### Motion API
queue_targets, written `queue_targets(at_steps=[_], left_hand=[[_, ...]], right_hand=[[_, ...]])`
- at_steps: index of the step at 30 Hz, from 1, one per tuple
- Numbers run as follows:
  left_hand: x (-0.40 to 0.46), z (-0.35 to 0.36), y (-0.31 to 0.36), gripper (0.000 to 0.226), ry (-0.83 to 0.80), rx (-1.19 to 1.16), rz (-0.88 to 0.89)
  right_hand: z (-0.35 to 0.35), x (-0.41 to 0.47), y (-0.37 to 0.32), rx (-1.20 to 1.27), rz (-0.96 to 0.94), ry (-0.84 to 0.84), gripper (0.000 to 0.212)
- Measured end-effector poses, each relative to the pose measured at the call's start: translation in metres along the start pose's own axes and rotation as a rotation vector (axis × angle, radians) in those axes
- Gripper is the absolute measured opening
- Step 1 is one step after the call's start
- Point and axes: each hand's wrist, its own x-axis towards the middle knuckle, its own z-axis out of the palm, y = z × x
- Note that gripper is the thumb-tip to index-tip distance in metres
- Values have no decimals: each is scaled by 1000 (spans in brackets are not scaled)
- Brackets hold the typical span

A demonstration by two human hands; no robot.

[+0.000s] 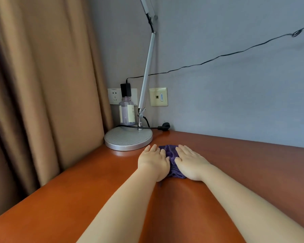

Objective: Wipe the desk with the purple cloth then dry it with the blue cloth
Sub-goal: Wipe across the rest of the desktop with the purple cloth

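On desk (88, 199) | both hands flat on purple cloth (172, 152) | lamp (128, 139) beside

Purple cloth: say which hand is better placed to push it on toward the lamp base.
Left, probably. The left hand lies flat on the purple cloth's left part, nearest the lamp base. The right hand presses the cloth's right side, farther from the base.

no text can be read: the bottle label (131, 113) and wall plate sticker (162, 97) are too blurred.
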Motion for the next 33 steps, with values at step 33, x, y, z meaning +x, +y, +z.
queue_targets(at_steps=[33], left_hand=[[-28,-6,27,54,23,-15,40]], right_hand=[[1,-47,13,-2,72,1,56]])
